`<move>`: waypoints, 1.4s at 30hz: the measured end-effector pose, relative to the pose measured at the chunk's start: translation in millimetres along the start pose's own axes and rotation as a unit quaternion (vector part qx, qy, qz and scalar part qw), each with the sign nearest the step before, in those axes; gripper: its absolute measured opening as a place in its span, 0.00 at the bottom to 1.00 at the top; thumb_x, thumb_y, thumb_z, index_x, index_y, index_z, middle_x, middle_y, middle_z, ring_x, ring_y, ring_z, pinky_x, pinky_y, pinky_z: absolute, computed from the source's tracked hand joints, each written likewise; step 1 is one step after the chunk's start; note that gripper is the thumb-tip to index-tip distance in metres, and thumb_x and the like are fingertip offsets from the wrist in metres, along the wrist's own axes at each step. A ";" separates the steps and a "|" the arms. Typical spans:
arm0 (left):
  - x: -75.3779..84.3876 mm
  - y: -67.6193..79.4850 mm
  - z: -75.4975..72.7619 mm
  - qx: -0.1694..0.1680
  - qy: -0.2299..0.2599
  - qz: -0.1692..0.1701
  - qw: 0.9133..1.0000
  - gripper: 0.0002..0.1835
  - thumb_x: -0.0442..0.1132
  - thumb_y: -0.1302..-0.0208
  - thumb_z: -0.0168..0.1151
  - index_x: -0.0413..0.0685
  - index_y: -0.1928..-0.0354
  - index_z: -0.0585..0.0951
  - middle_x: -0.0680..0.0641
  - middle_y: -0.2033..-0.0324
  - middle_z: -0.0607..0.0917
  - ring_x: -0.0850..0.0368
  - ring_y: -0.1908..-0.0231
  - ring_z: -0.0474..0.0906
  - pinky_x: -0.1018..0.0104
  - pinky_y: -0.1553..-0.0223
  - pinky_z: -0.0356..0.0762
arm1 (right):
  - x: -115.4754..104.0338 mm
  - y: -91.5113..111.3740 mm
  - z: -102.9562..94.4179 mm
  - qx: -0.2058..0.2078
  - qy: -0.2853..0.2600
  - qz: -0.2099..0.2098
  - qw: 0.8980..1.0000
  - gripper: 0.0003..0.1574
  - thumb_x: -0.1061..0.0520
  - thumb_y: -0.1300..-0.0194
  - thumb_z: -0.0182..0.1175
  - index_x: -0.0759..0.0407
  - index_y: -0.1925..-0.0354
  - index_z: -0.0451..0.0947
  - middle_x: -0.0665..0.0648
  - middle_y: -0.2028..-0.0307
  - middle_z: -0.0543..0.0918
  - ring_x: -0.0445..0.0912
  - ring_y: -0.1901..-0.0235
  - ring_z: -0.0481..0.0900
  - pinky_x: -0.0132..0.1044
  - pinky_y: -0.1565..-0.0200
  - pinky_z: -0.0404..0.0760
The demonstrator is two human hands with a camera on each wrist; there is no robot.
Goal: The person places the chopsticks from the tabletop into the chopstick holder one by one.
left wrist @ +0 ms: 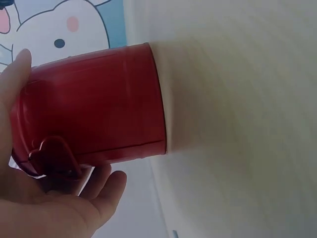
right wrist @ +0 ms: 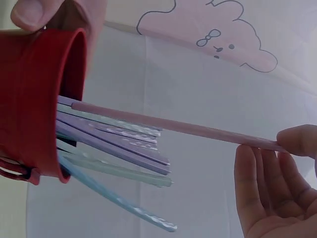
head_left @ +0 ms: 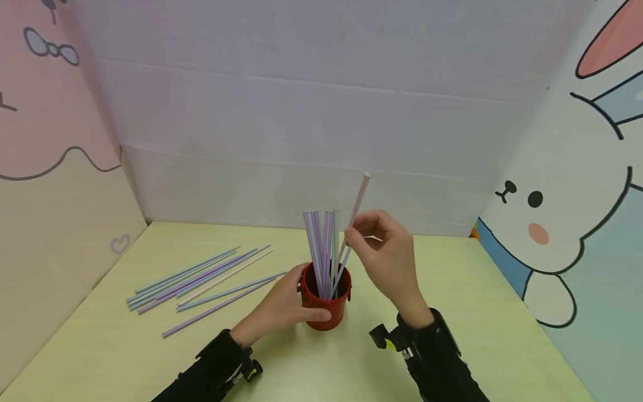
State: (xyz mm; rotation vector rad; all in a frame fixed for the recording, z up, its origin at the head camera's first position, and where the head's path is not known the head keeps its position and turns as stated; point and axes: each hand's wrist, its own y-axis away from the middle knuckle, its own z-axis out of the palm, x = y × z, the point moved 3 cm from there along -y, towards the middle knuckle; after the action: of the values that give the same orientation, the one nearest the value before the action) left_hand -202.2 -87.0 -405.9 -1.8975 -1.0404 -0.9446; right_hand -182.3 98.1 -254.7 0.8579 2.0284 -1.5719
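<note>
A small red bucket (head_left: 335, 318) stands upright on the table with several purple, pale green and blue straws (head_left: 320, 240) leaning in it. My left hand (head_left: 287, 298) grips the bucket from its left side, thumb across the front near the rim; the left wrist view shows fingers around the bucket's wall (left wrist: 99, 104). Above and right of the bucket, my right hand (head_left: 390, 259) pinches a pink straw (head_left: 359, 198) between thumb and fingertips. The pink straw slants, and in the right wrist view its lower end (right wrist: 79, 106) overlaps the bucket's mouth.
Left of the bucket, several blue, purple, green and cream straws (head_left: 201, 276) lie slanted on the pale yellow table (head_left: 477, 335). A white wall panel (head_left: 301, 128) rises behind, with cartoon-printed panels (head_left: 557, 212) at both sides.
</note>
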 end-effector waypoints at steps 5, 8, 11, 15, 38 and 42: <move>18.6 3.0 -0.5 -0.002 0.020 -0.006 1.000 0.47 0.43 0.53 0.77 0.44 0.33 0.61 0.46 0.42 0.72 0.52 0.44 0.70 0.52 0.46 0.72 | 16.9 6.4 7.6 -0.009 -0.006 0.041 0.999 0.07 0.68 0.39 0.61 0.68 0.61 0.74 0.62 0.68 0.81 0.52 0.69 0.81 0.35 0.64 0.83; 21.8 3.6 -1.1 -0.004 0.020 -0.008 1.000 0.46 0.41 0.53 0.77 0.42 0.33 0.62 0.45 0.42 0.72 0.51 0.44 0.70 0.53 0.46 0.72 | 24.5 11.5 11.5 -0.017 -0.003 0.061 0.998 0.07 0.67 0.38 0.61 0.67 0.61 0.74 0.62 0.68 0.81 0.52 0.69 0.81 0.35 0.64 0.83; 21.1 4.1 -1.5 -0.002 0.017 -0.012 1.000 0.46 0.41 0.53 0.77 0.43 0.33 0.62 0.45 0.42 0.72 0.51 0.44 0.70 0.54 0.46 0.72 | 31.2 15.8 16.9 -0.035 0.005 0.076 0.996 0.07 0.67 0.38 0.61 0.66 0.61 0.74 0.61 0.68 0.81 0.52 0.69 0.81 0.35 0.64 0.83; 19.2 4.4 -2.0 0.001 0.014 -0.013 1.000 0.46 0.42 0.53 0.77 0.45 0.33 0.62 0.48 0.43 0.72 0.53 0.45 0.71 0.54 0.46 0.73 | 61.3 24.1 29.5 -0.061 0.008 0.089 0.994 0.08 0.62 0.38 0.63 0.59 0.59 0.76 0.55 0.67 0.82 0.47 0.68 0.80 0.35 0.65 0.83; 20.8 4.9 -1.4 -0.013 0.014 -0.008 1.000 0.44 0.40 0.50 0.75 0.50 0.32 0.61 0.50 0.42 0.71 0.53 0.45 0.71 0.56 0.48 0.74 | 93.0 39.2 49.7 -0.088 0.103 0.053 0.989 0.14 0.62 0.42 0.67 0.57 0.58 0.74 0.48 0.71 0.80 0.37 0.73 0.78 0.30 0.70 0.82; 21.5 5.5 -1.9 -0.012 0.009 -0.010 1.000 0.44 0.40 0.50 0.75 0.49 0.33 0.61 0.50 0.43 0.71 0.53 0.45 0.71 0.57 0.48 0.74 | 92.8 39.8 47.2 -0.085 0.120 0.046 0.988 0.15 0.61 0.43 0.68 0.58 0.58 0.74 0.49 0.71 0.80 0.37 0.73 0.78 0.29 0.70 0.81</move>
State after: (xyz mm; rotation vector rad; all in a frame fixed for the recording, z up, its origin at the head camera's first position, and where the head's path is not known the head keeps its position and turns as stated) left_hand -189.3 -83.8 -388.0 -1.8978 -1.0435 -0.9894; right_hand -222.5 78.4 -356.9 1.1004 2.2145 -1.2765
